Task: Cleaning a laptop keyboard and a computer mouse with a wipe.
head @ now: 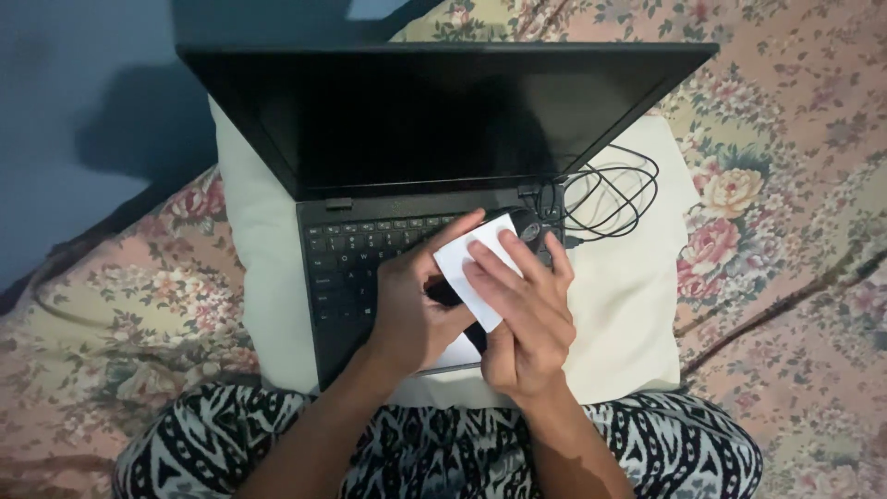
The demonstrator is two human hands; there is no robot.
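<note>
Left hand (416, 310) clamps a black corded computer mouse (517, 231) above the open black laptop (370, 240); right hand (522, 319), fingers together, presses a white folded cloth (467, 263) onto it.

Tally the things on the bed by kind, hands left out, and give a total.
Black laptop: 1
Black wired mouse: 1
White wipe: 1
Cream pillow: 1
Total: 4

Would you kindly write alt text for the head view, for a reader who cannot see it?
Two hands hold a black mouse over a laptop; the right hand presses a white wipe on it, the left hand grips it. The laptop rests on a pillow.
</note>
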